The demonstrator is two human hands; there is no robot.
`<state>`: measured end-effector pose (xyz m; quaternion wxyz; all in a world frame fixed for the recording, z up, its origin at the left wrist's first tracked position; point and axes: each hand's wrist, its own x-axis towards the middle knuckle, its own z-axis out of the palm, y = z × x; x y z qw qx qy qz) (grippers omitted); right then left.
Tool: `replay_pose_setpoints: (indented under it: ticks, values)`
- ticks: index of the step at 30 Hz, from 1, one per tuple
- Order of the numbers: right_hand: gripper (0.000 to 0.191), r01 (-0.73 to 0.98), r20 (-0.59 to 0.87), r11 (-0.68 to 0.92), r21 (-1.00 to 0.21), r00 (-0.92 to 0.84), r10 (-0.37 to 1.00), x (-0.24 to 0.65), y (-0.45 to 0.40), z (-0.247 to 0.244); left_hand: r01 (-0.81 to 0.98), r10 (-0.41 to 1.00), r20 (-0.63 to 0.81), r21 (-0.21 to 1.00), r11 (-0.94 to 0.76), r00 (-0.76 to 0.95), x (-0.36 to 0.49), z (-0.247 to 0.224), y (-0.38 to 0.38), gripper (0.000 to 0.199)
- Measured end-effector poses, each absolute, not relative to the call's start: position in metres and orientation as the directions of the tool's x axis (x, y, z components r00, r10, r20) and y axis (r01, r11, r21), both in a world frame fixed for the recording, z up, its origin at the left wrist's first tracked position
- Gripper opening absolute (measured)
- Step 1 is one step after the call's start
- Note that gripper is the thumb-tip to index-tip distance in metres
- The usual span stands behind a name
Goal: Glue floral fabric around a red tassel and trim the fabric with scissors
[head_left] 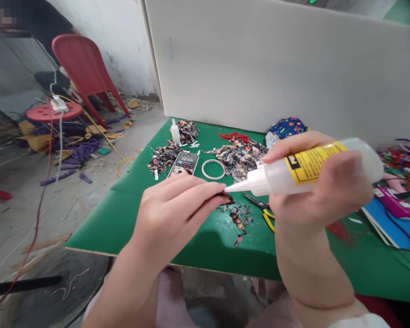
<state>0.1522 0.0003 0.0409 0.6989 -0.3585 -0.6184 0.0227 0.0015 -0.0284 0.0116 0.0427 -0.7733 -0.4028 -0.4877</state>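
A squeeze bottle with a yellow label [316, 163] is grasped in the grip of the right hand [341, 187], tilted nearly level above the green table [136, 228], its white nozzle pointed at the fingertips of the left hand [171, 205]. Between the left fingers a small dark piece [229, 199] is pinched, mostly hidden by them; whether it is touched by the nozzle cannot be told. Beneath, scissors with yellow handles [267, 213] are seen beside loose patterned scraps [241, 216]. Farther back, a pale ring [213, 169] is laid between a phone with a lit screen [184, 163] and a heap of patterned fabric [237, 159]. A smaller white bottle [175, 132] is stood upright near the far left corner.
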Motion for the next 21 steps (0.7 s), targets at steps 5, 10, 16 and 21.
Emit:
replay_pose_setpoints:
  ticks: [5,10,16,21]
  values:
    - [0.04,0.379,0.837,0.746,-0.547,0.261,0.481,0.153,0.0,0.04,0.682,0.571,0.798,0.31,-0.662,0.192,0.002,0.012,-0.029,0.006]
    - [0.052,0.355,0.757,0.675,-0.647,0.199,0.622,0.158,0.006,0.037,0.674,0.58,0.792,0.323,-0.664,0.191,0.002,0.012,-0.029,0.006]
    - [0.046,0.35,0.692,0.63,-0.694,0.083,0.717,0.168,0.002,0.037,0.665,0.575,0.796,0.327,-0.672,0.19,0.002,0.011,-0.029,0.009]
    - [0.039,0.288,0.751,0.707,-0.646,0.073,0.656,0.171,0.004,0.034,0.66,0.552,0.808,0.301,-0.688,0.206,0.0,0.011,-0.027,0.011]
